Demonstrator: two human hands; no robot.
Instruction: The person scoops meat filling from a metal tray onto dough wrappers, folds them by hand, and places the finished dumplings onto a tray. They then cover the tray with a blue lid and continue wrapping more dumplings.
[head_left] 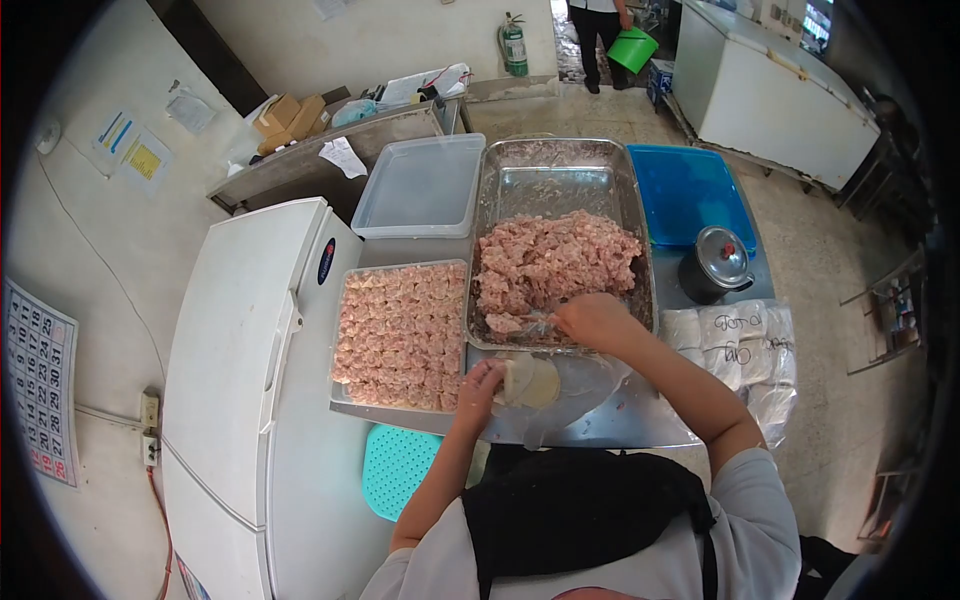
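The left hand (481, 385) cups a round dumpling wrapper (531, 382) just in front of the body, while the right hand (594, 320), closed around a small utensil, reaches forward-right into the minced meat filling (555, 262) in the steel tray (552, 165).

Your left hand (481, 385) holds a pale round wrapper (530, 381) over the tabletop (640, 415). Your right hand (592, 320) reaches into the metal tray (560, 170) of minced filling (550, 260), beside the container of folded dumplings (400, 335).
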